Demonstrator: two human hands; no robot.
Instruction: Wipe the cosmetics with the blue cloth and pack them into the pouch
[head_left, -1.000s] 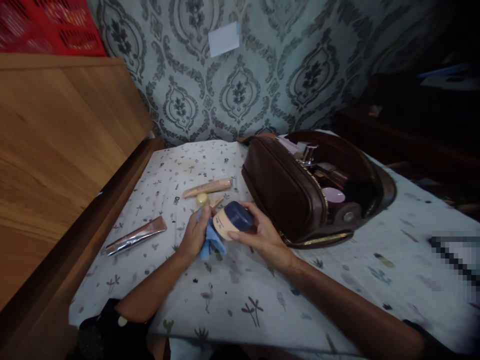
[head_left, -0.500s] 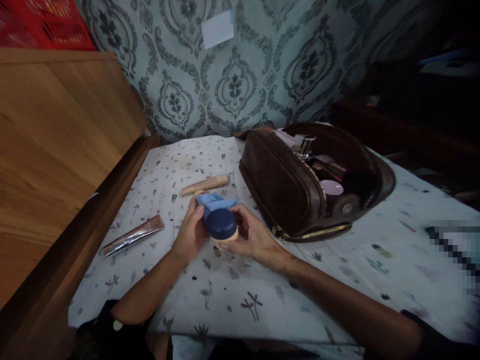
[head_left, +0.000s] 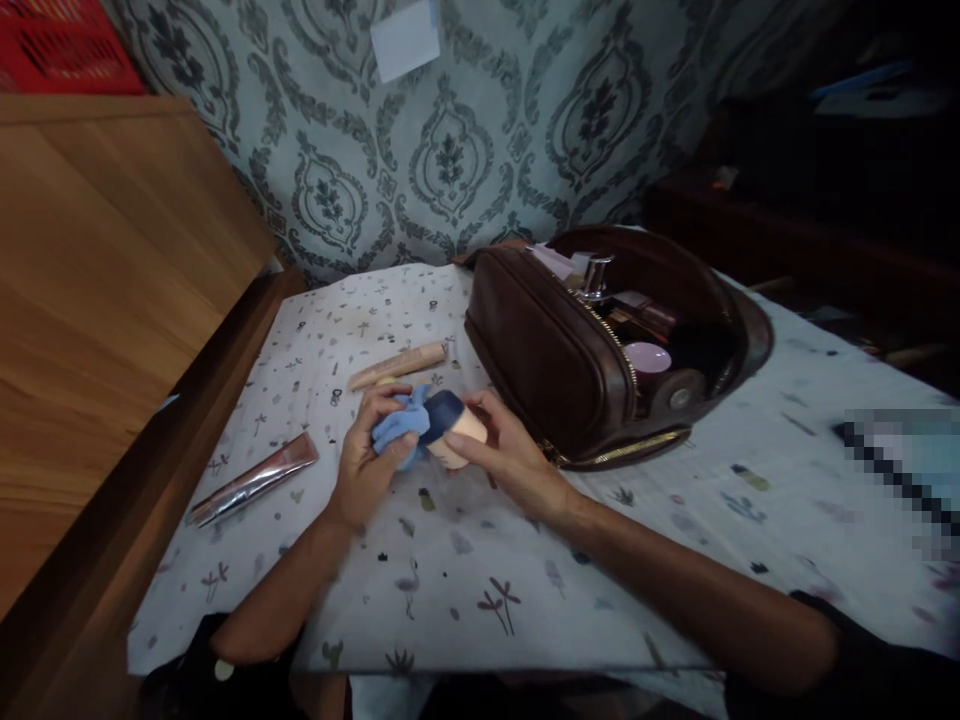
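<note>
My right hand [head_left: 517, 455] grips a small peach-coloured jar [head_left: 466, 432] with a dark blue lid [head_left: 444, 414], tilted so its lid points left. In my left hand [head_left: 367, 455] a light blue cloth [head_left: 401, 425] is bunched up, pressed against the lid's side. Just beyond the hands a beige tube [head_left: 397, 365] lies on the patterned tablecloth [head_left: 442, 600]. A shiny rose-coloured tube [head_left: 255, 480] rests to the left of my left hand. Right of the jar stands a brown leather toiletry bag [head_left: 544, 345], unzipped, with cosmetics inside, including a round pink item [head_left: 647, 357].
A wooden panel [head_left: 127, 270] rises along the table's left side, with a red plastic crate [head_left: 67, 45] above it. Patterned wallpaper [head_left: 450, 160] covers the back. A blurred-out flat object [head_left: 907, 470] lies at the right edge.
The jar has turned from upright onto its side, lid to the left. My left hand has gathered the cloth and brought it against the lid. The view has shifted slightly.
</note>
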